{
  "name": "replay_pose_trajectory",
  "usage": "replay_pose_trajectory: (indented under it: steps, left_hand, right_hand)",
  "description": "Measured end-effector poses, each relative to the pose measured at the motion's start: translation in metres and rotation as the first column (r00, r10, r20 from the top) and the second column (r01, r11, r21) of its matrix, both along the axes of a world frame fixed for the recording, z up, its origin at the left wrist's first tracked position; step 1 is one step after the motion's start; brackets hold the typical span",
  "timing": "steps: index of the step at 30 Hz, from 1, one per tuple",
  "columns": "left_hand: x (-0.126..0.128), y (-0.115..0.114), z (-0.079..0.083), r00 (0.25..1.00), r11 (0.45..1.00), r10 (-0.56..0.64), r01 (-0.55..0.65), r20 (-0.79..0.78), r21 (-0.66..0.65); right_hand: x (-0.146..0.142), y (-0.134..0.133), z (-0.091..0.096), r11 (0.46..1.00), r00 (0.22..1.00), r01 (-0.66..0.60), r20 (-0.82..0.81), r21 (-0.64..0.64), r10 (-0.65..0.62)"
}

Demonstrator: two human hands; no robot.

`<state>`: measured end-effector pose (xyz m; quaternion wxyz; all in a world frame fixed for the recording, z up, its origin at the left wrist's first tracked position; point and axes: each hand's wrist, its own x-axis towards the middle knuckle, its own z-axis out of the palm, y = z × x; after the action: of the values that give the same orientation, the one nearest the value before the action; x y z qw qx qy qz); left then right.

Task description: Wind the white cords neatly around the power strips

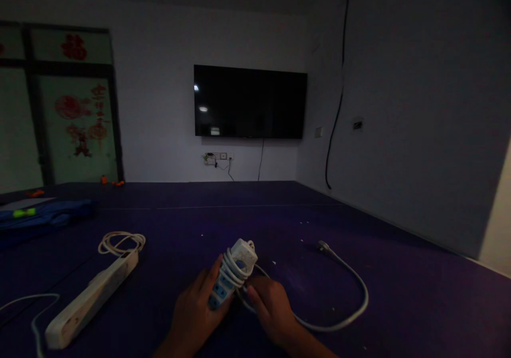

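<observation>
My left hand [198, 306] is wrapped round a white power strip [244, 251] with blue sockets, held tilted above the purple table. Several turns of its white cord [235, 271] are wound about the strip's upper part. Close against the strip's right side, my right hand [271, 304] pinches the cord, its fingers closed. From there the loose cord curves out to the right over the table and ends in a plug [321, 246].
A longer white power strip [93, 297] with a coiled cord [122, 242] lies at the left. Farther back are blue cloth [51, 213] and small orange objects [118, 183]. A television [250, 102] hangs on the wall, and a dark cable [336, 118] dangles at the right.
</observation>
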<state>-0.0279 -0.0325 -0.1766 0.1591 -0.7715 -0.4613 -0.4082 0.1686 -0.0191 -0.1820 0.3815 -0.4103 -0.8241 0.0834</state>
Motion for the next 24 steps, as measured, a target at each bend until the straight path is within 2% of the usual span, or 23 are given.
replay_pose_trajectory:
  steps: [2, 4, 8, 10, 12, 17, 20, 24]
  left_hand:
    - [-0.002, 0.001, 0.000, 1.000, 1.000, 0.008, -0.008, 0.029, 0.009]
    - [-0.002, 0.001, 0.000, 0.999, 1.000, 0.010, -0.011, 0.050, 0.011]
    - [-0.001, 0.001, 0.000, 0.997, 0.999, 0.039, -0.038, 0.063, -0.016]
    - [0.000, 0.001, 0.000, 0.997, 0.998, 0.044, -0.042, 0.066, -0.035]
    - [-0.001, 0.001, 0.000, 0.997, 0.998, 0.038, -0.035, 0.069, -0.046]
    - [-0.003, 0.002, 0.000, 0.996, 0.999, 0.030, -0.027, 0.083, -0.034]
    - [-0.003, 0.003, 0.000, 0.996, 0.999, 0.034, -0.033, 0.085, -0.016]
    - [-0.003, 0.003, -0.001, 0.995, 0.999, 0.043, -0.041, 0.089, -0.028]
  right_hand:
    - [0.006, 0.006, 0.001, 0.989, 0.988, 0.149, -0.030, -0.004, -0.149]
    - [0.014, 0.014, 0.004, 0.948, 0.948, 0.317, -0.010, -0.020, -0.318]
    - [0.034, 0.027, 0.012, 0.855, 0.839, 0.518, 0.200, -0.011, -0.506]
    - [0.042, 0.030, 0.014, 0.812, 0.779, 0.583, 0.294, -0.014, -0.554]
    - [0.046, 0.031, 0.015, 0.802, 0.760, 0.596, 0.341, -0.028, -0.553]
    - [0.041, 0.030, 0.016, 0.855, 0.796, 0.516, 0.395, -0.047, -0.459]
    - [0.037, 0.029, 0.016, 0.862, 0.751, 0.507, 0.479, 0.023, -0.455]
    - [0.044, 0.034, 0.016, 0.832, 0.693, 0.549, 0.513, 0.080, -0.506]
